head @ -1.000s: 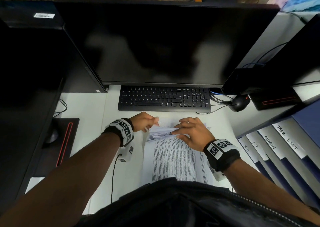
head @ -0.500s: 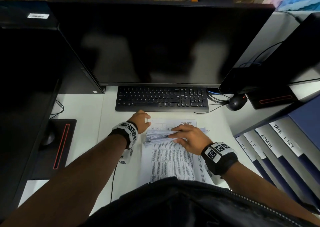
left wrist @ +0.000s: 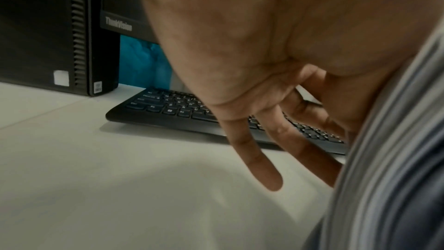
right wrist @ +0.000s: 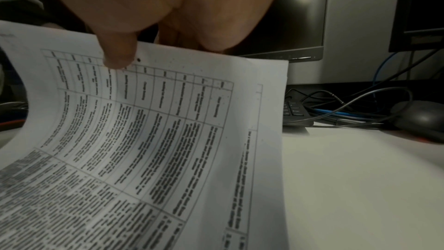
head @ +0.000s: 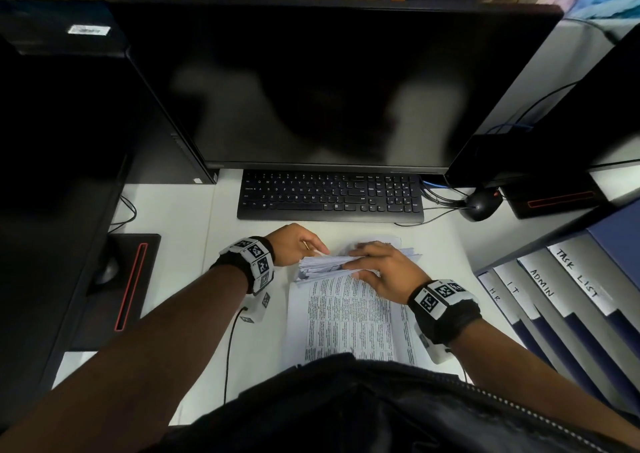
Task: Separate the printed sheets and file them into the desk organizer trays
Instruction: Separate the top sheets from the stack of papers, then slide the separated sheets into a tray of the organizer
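**Sorting barely begun: the sheets are all at the hands, none seen in a tray**

The printed sheets lie on the white bench just in front of the keyboard. Their far ends are bent up into a fanned bundle right at the fingertips of both hands. The right hand grips that bundle: in the right wrist view its thumb presses on the top sheet while the other fingers are hidden behind the paper. The left hand sits at the bundle's left edge with fingers fairly straight and spread; its thumb is hidden, so I cannot tell whether it pinches any sheet.

My reading is that this is the leafing stage. Nothing looks filed, though the tray interiors are mostly out of sight, so separating and filing both remain.

Counts:
- 1 pile of sheets; the number of sheets cannot be counted, but the fanned edges show many.
- 4 labelled trays well to the right of the right-hand fingers: HR, IT, ADMIN, TASK LIST.
- 2 hands, both at the pile.
- 1 keyboard and 1 mouse beyond the fingertips.
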The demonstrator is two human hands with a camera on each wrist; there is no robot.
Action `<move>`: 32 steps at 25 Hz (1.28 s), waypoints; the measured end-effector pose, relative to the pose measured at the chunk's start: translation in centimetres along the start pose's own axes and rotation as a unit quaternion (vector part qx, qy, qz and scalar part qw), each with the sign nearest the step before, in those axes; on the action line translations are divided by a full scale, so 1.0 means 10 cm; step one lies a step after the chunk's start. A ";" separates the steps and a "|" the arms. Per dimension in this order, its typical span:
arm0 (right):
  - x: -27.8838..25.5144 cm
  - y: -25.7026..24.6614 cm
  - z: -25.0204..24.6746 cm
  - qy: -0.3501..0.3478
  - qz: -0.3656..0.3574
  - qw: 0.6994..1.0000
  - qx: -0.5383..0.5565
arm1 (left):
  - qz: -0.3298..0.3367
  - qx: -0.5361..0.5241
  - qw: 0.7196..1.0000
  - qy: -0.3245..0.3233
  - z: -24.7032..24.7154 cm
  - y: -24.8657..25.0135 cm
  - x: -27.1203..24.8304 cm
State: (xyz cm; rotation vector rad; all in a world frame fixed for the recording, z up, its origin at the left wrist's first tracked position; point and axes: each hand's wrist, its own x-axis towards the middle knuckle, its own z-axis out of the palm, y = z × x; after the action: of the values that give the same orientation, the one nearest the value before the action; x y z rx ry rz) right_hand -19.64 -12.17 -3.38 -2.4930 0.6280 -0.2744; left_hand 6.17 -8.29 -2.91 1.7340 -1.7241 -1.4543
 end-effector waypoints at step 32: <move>0.45 -0.11 -0.74 0.228 0.148 0.962 -0.018 | -0.072 -0.177 0.937 0.293 0.45 0.34 -0.24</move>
State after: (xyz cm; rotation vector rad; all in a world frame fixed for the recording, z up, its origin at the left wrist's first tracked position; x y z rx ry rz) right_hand -17.65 -16.97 3.62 -2.3342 1.1874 -0.7365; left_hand 1.26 -5.08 -1.22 1.8612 -0.9820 -1.0536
